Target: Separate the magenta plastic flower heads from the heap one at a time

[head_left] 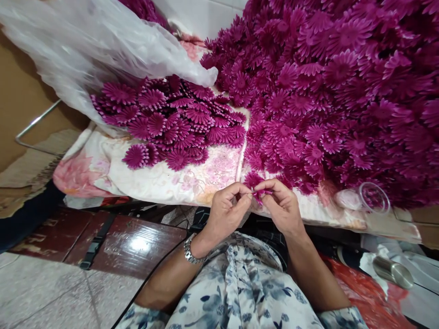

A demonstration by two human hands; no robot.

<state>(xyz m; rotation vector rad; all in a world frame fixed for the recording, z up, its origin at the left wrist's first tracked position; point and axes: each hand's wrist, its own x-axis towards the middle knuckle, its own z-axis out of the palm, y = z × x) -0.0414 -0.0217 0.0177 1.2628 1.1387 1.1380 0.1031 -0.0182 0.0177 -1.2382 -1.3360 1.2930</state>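
Observation:
My left hand (228, 208) and my right hand (281, 205) meet at the near edge of a cloth-covered surface (164, 178). Both pinch a small magenta fabric flower piece (258, 195) between thumbs and fingertips. A metal watch (190, 251) sits on my left wrist. Just beyond my fingers a huge heap of magenta flower heads (325, 91) fills the right side. A smaller pile of the same flowers (171, 119) spills from a clear plastic bag (85, 50) at the left.
A clear plastic cup (373, 197) lies on its side at the right, near the heap. A metal cylinder (393, 272) rests at the lower right. Brown cardboard (20, 100) stands at the left. Dark red boards (130, 246) and tiled floor (41, 292) lie below.

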